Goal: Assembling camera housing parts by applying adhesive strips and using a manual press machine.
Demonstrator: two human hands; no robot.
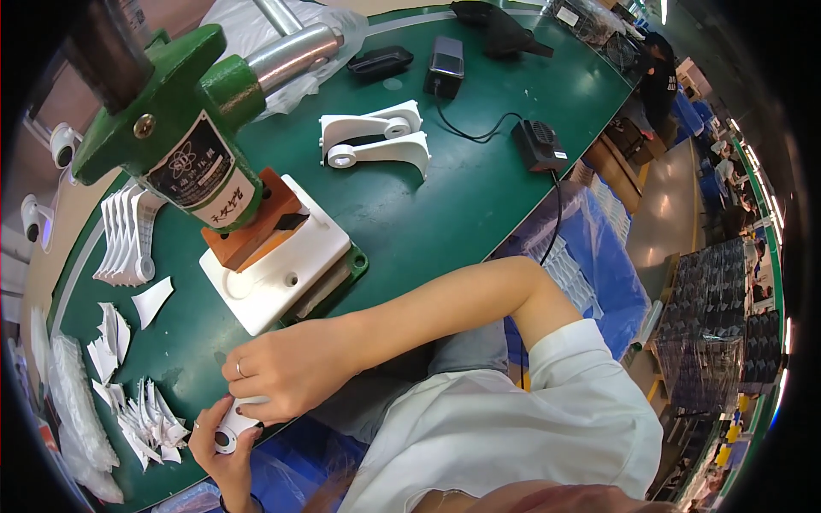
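A small white plastic part [232, 425] with a round, dark-centred ring at one end is between my hands at the near table edge. My left hand [224, 453] grips its lower end between thumb and fingers. Bent over its upper end, my right hand [295, 368] has its fingertips closed on it and hides much of it. Just beyond stands a green hand press [205, 128] over a white fixture block [265, 295] with an orange-brown insert [272, 195]. Two white curved brackets [376, 154] lie to the right of the press.
Left of the press stand several nested white brackets [128, 235]. White thin curved pieces [152, 423] are heaped near my left hand beside clear plastic wrap [81, 419]. A black corded device [539, 144] sits at the right table edge, above a blue-lined bin [599, 274].
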